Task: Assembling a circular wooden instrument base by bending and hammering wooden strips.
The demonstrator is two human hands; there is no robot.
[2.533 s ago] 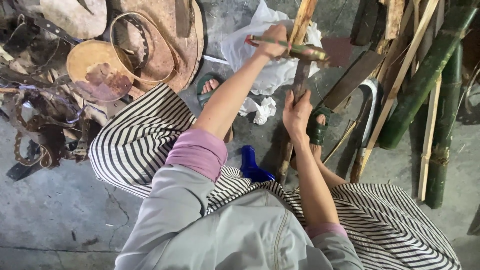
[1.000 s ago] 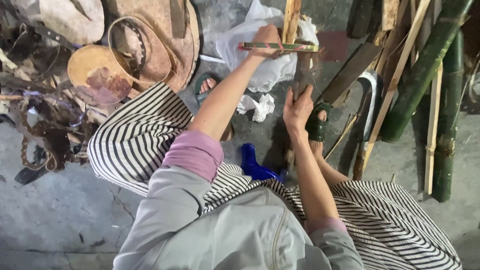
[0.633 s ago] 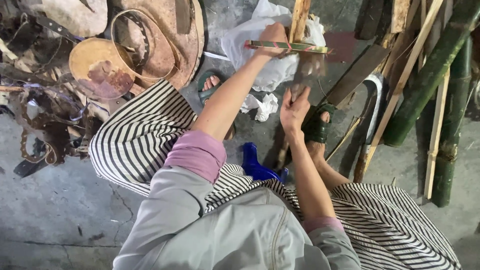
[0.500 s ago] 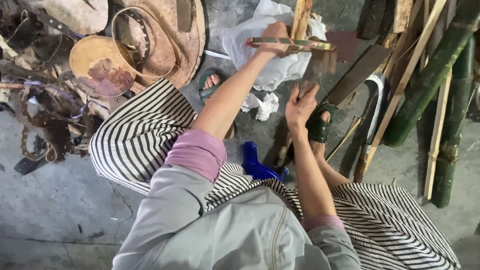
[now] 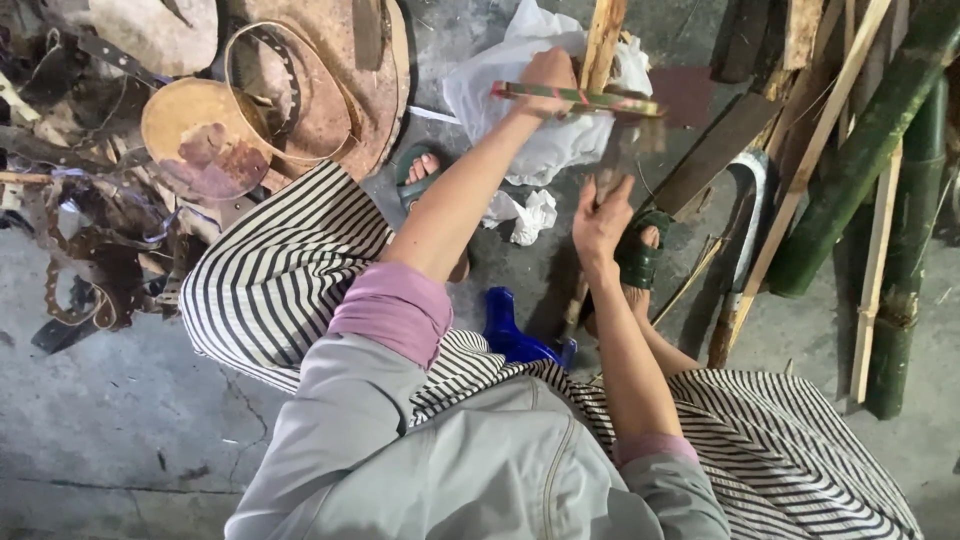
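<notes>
Bamboo strip point(image 5: 598, 130), upright and pale, stands at twelve o'clock from the seated person, its lower end on the grey floor point(image 5: 120, 420) between the two sandalled feet. The right hand point(image 5: 600, 215) has its grip wrapped around this strip partway down. The left hand point(image 5: 548, 80), at eleven o'clock of the right, has its grip clenched on a short green stick point(image 5: 580, 98) held level across the strip's upper part. A blurred blade-like shape just under the stick is too smeared to tell. White crumpled cloth point(image 5: 545, 120) lies behind the strip. Green bamboo poles point(image 5: 860, 170) lean at two o'clock. Round woven trays point(image 5: 200, 140) sit at ten o'clock. A blue stool point(image 5: 515, 335) shows at six o'clock.
</notes>
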